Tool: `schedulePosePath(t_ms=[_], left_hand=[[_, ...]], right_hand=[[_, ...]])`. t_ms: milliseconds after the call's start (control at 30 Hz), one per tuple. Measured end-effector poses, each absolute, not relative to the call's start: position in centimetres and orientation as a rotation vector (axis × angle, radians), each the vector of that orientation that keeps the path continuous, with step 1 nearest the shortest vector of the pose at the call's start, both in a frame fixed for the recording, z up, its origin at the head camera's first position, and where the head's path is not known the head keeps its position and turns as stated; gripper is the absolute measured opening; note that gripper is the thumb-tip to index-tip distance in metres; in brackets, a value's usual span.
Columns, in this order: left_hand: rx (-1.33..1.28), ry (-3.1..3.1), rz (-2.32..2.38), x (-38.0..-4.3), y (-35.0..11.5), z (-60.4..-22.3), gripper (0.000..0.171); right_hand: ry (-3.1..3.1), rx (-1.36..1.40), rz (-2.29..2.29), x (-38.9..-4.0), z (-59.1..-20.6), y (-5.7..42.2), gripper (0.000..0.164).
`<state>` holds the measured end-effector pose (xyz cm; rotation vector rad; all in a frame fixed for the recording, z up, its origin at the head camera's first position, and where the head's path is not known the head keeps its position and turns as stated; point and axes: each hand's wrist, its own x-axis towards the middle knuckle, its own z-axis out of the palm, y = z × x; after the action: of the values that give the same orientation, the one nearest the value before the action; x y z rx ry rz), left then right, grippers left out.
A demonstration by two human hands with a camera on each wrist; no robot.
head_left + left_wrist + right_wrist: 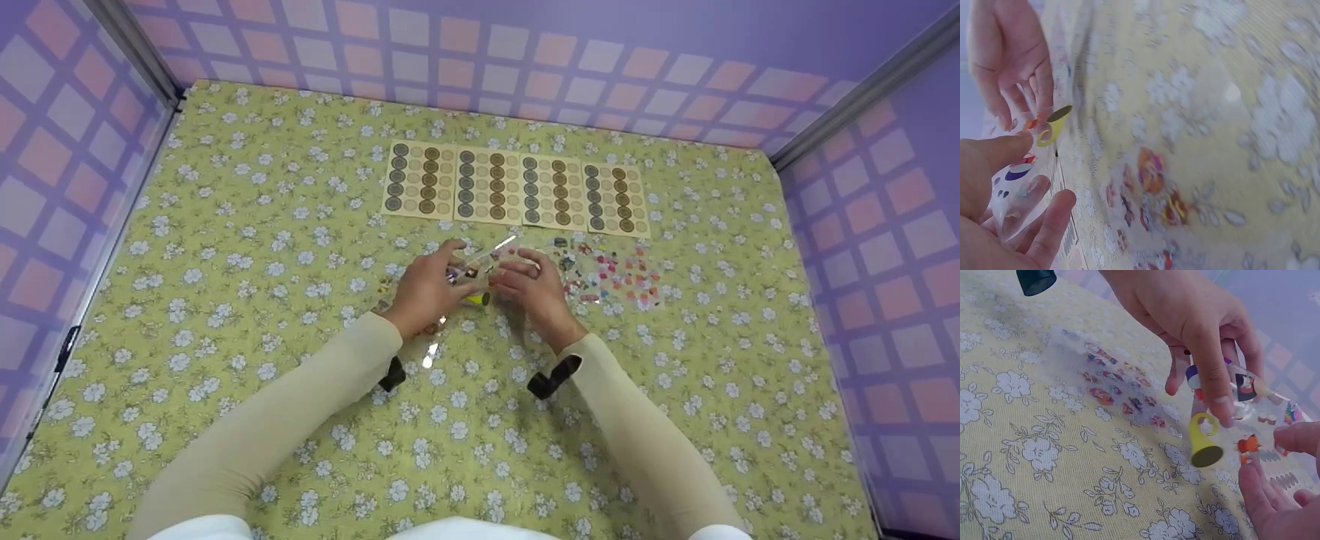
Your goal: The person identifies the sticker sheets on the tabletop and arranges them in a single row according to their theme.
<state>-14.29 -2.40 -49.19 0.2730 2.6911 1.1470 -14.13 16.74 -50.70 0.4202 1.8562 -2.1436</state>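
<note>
A clear sticker sheet (1264, 408) is held up between both hands, tilted above the cloth. My left hand (429, 291) grips its left part, with the thumb in front and the other fingers behind it. At the opposite edge, my right hand (534, 286) pinches the sheet near an orange fox-like sticker (1248, 443). A yellow horn-shaped sticker (1205, 445) shows at the lower edge, between the hands. Another clear sheet with small colourful stickers (1120, 382) lies on the cloth beside the left hand, partly hidden by it in the head view.
Several beige sheets of round brown and grey labels (487, 186) lie in a row at the back. Clear sheets of small pink, orange and red stickers (634, 277) lie right of the right hand. Purple checked walls (465, 64) border the flowered cloth (465, 450).
</note>
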Motion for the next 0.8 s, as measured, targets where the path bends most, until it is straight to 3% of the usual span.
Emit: schedulePosePath(t_ms=[267,400,600,800], left_hand=[[0.236,2.607,1.321,-14.3,-2.1,-49.2,0.071],[0.222,2.490,1.434,-14.3,-2.5,-49.6,0.070],[0.095,2.226,1.730,-14.7,-3.4,-49.6,0.055],[-0.081,1.999,1.984,-15.3,-3.7,-49.4,0.057]], right_hand=[[1.819,0.385,-2.172,-14.3,-50.6,16.6,0.017],[1.841,0.347,-2.195,-14.3,-50.5,16.8,0.014],[1.838,0.364,-2.221,-14.5,-50.3,17.4,0.014],[1.837,0.348,-2.228,-14.8,-50.4,18.1,0.020]])
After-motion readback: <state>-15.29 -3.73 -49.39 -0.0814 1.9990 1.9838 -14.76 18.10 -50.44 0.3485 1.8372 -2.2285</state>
